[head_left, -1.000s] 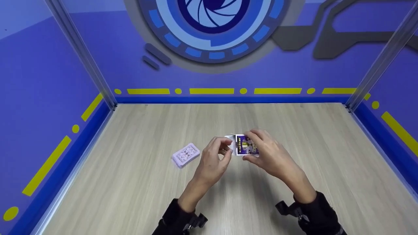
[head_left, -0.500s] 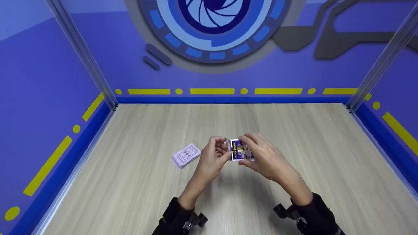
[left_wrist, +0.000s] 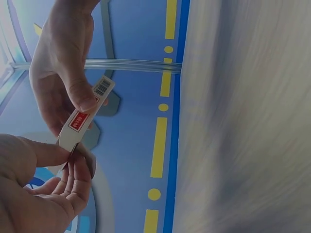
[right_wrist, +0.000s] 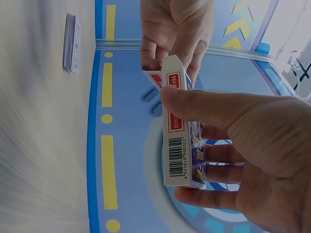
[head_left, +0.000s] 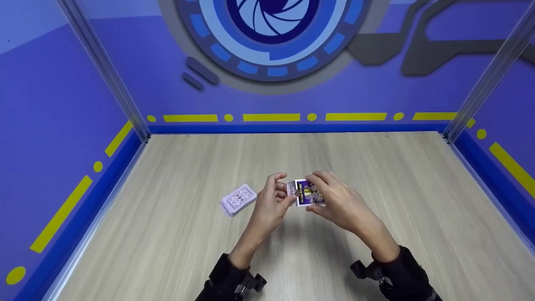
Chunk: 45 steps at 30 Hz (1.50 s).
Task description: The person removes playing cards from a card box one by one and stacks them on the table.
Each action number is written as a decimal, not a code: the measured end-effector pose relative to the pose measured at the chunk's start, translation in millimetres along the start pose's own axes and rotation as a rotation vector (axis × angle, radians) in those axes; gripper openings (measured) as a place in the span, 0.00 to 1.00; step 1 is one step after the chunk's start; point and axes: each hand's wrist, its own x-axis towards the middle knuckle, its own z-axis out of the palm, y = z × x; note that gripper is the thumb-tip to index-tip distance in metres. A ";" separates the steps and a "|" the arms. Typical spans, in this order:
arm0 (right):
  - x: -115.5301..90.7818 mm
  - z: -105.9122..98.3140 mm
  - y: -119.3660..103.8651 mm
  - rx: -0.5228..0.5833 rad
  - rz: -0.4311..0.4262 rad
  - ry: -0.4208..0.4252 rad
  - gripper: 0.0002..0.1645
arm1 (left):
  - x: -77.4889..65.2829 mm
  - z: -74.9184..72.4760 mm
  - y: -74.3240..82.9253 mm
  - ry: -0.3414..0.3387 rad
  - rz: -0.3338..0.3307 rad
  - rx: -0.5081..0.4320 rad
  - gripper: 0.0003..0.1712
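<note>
A small playing-card box (head_left: 308,193), purple and yellow with a white border, is held above the table between both hands. My right hand (head_left: 345,202) grips it at its right end. In the right wrist view the thumb (right_wrist: 194,104) lies on the narrow side and the fingers on the far side. My left hand (head_left: 269,207) is at the box's open end, thumb against the edge and fingers behind the bent flap (left_wrist: 87,159). A deck of cards (head_left: 239,198) with a pale purple patterned back lies on the table, left of my left hand.
The wood-grain table (head_left: 175,242) is enclosed by blue-purple panels (head_left: 138,54) at the back and sides, joined by metal corner posts (head_left: 104,67). Each wrist wears a black camera strap (head_left: 401,271).
The box and right hand have shifted slightly left and nearer. My left hand has come onto the flap end, its thumb now touching there and its index finger lifted. The deck stays put.
</note>
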 end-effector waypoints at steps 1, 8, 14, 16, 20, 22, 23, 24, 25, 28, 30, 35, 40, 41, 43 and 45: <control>-0.1 0.3 0.5 -0.005 0.006 0.001 0.43 | -0.1 -1.7 1.0 -0.004 0.000 0.012 0.33; -0.5 0.4 3.4 0.002 0.043 -0.003 0.44 | 0.7 -17.1 10.0 0.003 0.027 0.093 0.36; -0.8 -1.2 4.8 0.016 0.048 0.002 0.43 | -3.1 -29.1 19.9 -0.029 0.076 0.285 0.29; -1.0 -1.4 4.9 0.020 0.045 0.001 0.43 | -6.1 -31.6 22.0 -0.060 0.104 0.411 0.29; -1.4 -0.7 4.6 0.019 0.039 -0.003 0.43 | -9.4 -31.5 21.5 -0.075 0.202 0.643 0.41; -1.7 -0.5 4.5 0.017 0.039 -0.005 0.43 | -9.2 -29.6 19.9 -0.057 0.264 0.732 0.42; -1.8 -0.2 4.6 0.017 0.040 -0.005 0.43 | -8.7 -28.5 19.1 -0.045 0.288 0.761 0.42; -2.0 -0.3 4.6 0.018 0.042 -0.005 0.43 | -8.2 -27.4 18.4 -0.036 0.308 0.786 0.42; -2.1 -0.5 4.7 0.019 0.045 -0.005 0.43 | -8.0 -26.9 18.0 -0.029 0.324 0.804 0.41; -1.8 -1.3 5.5 0.022 0.057 -0.007 0.43 | -7.7 -27.6 17.2 -0.014 0.341 0.834 0.40; -1.7 -2.7 6.6 0.021 0.066 -0.006 0.43 | -8.0 -30.8 17.0 -0.013 0.338 0.840 0.41; -2.4 -10.0 12.4 0.019 0.088 0.007 0.43 | -5.4 -45.6 17.4 0.027 0.301 0.769 0.39; -3.4 -17.7 19.4 0.022 0.110 0.032 0.42 | 0.2 -67.5 17.6 0.144 0.217 0.669 0.39; -3.6 -18.7 20.3 0.022 0.113 0.032 0.42 | 1.0 -71.4 17.3 0.156 0.200 0.663 0.40; -4.1 -20.2 21.6 0.022 0.122 0.031 0.41 | 2.3 -78.3 16.5 0.183 0.162 0.652 0.40; -4.6 -21.1 22.4 0.018 0.131 0.032 0.41 | 3.2 -84.3 15.5 0.204 0.118 0.645 0.40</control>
